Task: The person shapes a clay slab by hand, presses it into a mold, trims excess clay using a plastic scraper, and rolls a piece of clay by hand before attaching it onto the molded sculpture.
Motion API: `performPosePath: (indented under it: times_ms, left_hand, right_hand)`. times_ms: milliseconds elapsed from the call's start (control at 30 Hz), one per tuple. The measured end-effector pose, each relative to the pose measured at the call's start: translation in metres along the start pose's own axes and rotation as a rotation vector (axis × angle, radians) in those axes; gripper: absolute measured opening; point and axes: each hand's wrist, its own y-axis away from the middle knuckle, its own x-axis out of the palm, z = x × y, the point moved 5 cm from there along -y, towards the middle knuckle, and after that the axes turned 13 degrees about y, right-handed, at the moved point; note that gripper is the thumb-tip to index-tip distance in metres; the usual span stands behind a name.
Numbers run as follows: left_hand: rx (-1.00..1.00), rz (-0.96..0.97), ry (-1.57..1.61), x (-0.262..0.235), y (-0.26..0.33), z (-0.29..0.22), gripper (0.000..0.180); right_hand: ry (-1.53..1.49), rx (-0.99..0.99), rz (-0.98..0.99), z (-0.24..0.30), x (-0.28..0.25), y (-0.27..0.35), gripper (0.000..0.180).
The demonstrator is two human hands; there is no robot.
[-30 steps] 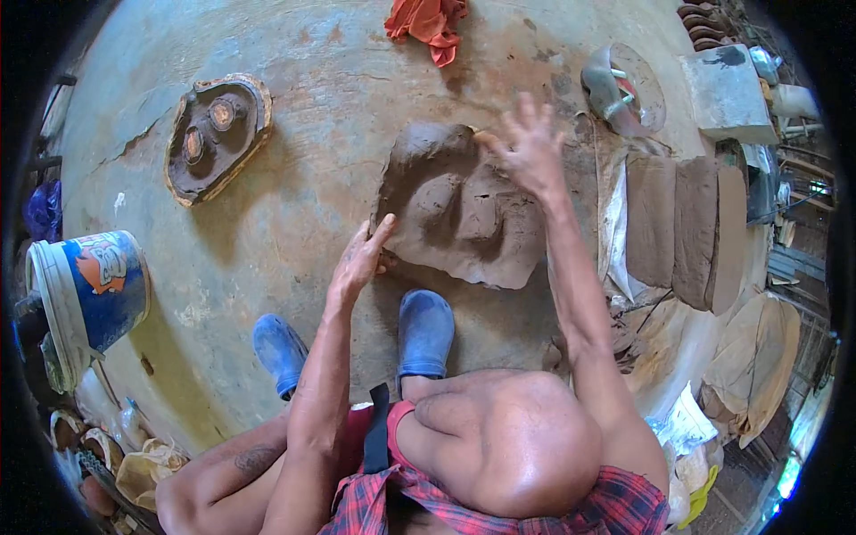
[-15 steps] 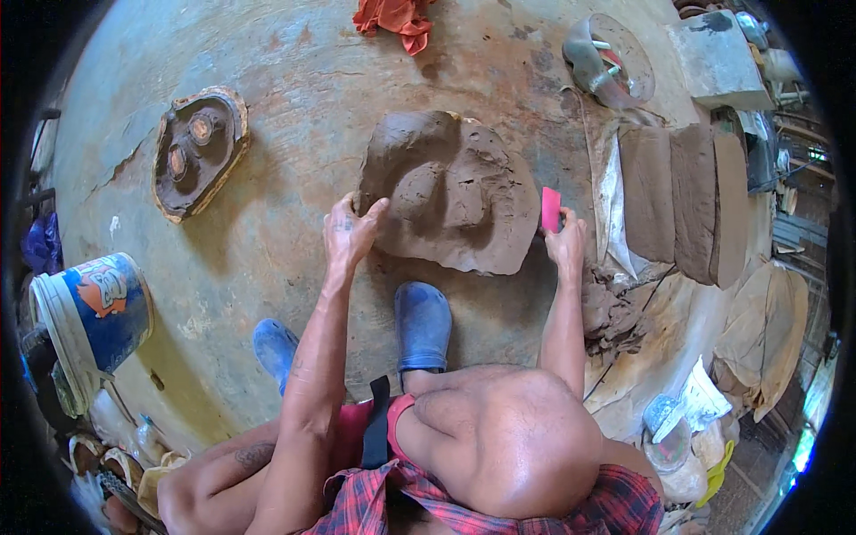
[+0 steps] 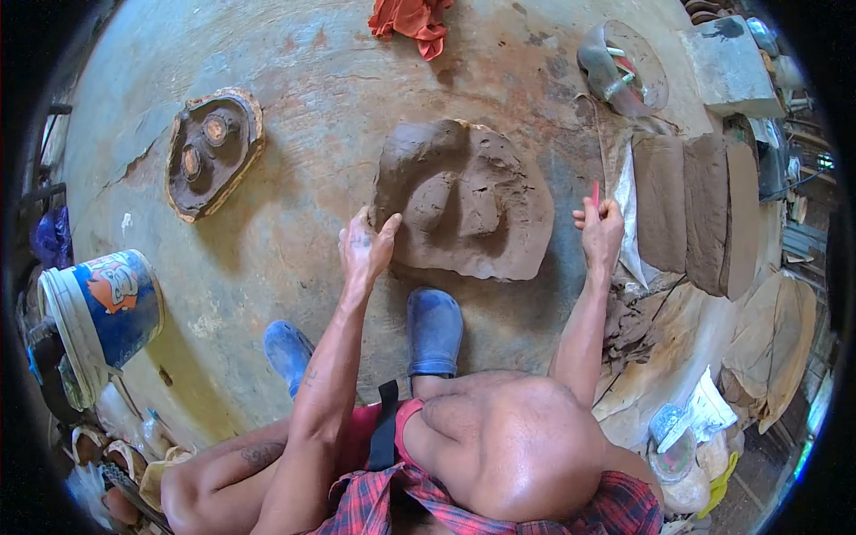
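Observation:
A slab of dark grey-brown clay with raised lumps and hollows lies in front of me, apparently pressed in a mould; a bit of pale rim shows at its far edge. My left hand grips its left edge, thumb on top and fingers curled at the side. To the right, apart from the clay, my right hand is closed on a small flat pink scraper, seen nearly edge-on. A smaller mould lined with clay, with two round knobs inside, lies at the far left.
Blue bucket at left; red cloth ahead. A clear basin holds tools at far right, near a grey block. Thick clay slabs lie right, with clay scraps nearer. My blue clogs stand before the clay.
My right hand has moved right, away from the clay's right edge, and the scraper has turned from flat-on to nearly edge-on. My left hand keeps its hold. The whole view has shifted slightly.

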Motion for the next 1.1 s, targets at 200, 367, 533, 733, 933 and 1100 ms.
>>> performPosePath:
  times_ms: [200,367,533,733,933,1100]
  left_hand:
    - [0.138,-0.172,0.294,-0.017,-0.037,-0.038,0.07]
    - [0.641,0.073,-0.015,0.009,-0.109,-0.104,0.062]
    - [0.648,0.402,-0.174,0.049,-0.132,-0.136,0.053]
    - [0.495,0.549,-0.207,0.067,-0.143,-0.133,0.047]
    - [0.499,0.611,-0.205,0.071,-0.155,-0.131,0.046]
    - [0.512,0.653,-0.153,0.08,-0.156,-0.132,0.046]
  right_hand:
    - [0.072,-0.622,-0.074,0.127,0.065,0.032,0.017]
    - [-0.169,-0.304,0.172,0.142,0.14,0.022,0.02]
    - [0.001,-0.151,0.275,0.152,0.155,0.03,0.021]
    - [0.077,-0.174,0.207,0.149,0.158,0.024,0.022]
    - [0.043,-0.196,0.263,0.146,0.158,0.036,0.022]
    - [0.038,-0.142,0.26,0.135,0.16,0.046,0.023]
